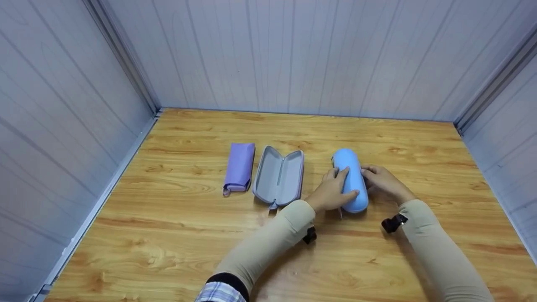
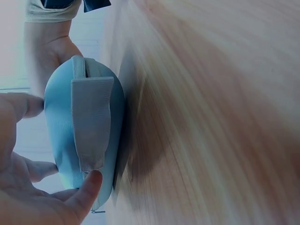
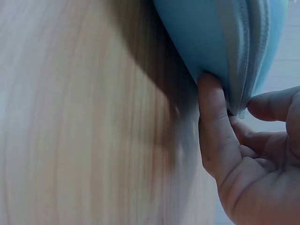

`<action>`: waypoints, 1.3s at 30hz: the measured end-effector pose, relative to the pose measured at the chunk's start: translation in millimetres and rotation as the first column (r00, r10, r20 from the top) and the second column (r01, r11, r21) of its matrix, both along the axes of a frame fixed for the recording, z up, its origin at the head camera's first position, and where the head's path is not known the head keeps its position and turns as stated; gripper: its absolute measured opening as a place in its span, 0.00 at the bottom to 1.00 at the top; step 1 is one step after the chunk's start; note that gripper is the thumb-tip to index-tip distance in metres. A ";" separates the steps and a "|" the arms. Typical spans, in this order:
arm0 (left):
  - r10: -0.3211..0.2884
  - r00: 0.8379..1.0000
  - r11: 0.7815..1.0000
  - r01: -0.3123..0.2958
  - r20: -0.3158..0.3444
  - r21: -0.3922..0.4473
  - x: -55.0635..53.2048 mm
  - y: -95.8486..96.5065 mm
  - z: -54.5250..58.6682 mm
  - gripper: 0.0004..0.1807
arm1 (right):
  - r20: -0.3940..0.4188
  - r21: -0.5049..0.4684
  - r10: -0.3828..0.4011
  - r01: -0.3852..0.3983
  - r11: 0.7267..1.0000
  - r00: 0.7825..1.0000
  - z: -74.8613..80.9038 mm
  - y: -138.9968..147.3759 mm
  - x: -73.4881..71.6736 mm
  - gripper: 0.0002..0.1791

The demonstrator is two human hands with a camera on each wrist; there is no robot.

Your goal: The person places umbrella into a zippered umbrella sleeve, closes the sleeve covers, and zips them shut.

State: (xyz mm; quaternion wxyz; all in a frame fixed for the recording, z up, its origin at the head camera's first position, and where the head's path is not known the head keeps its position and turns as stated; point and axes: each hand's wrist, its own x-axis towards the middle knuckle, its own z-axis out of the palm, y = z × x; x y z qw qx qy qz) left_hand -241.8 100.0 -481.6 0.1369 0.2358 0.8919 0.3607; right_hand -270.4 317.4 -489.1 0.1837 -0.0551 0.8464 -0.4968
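Note:
A blue zip-up hard glasses case stands on the table to the right of the middle. My left hand grips it from the left, with fingertips on its top and thumb near the close end. In the left wrist view a grey strap tab hangs over the case's end, touched by one fingertip. My right hand is at the case's right side. Its thumb and fingers pinch around the zipper seam in the right wrist view; whether a zipper pull lies between them is hidden.
Left of the blue case, an opened case with grey lining lies on the wooden table. Farther left is a purple soft pouch. Pale panel walls enclose the table at the back and both sides.

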 end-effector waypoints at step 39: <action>0.019 1.000 0.990 -0.016 -0.022 0.141 0.8 -3.0 -6.5 0.47 | 0.092 -0.092 0.009 0.000 0.996 0.996 0.8 -6.3 0.4 0.38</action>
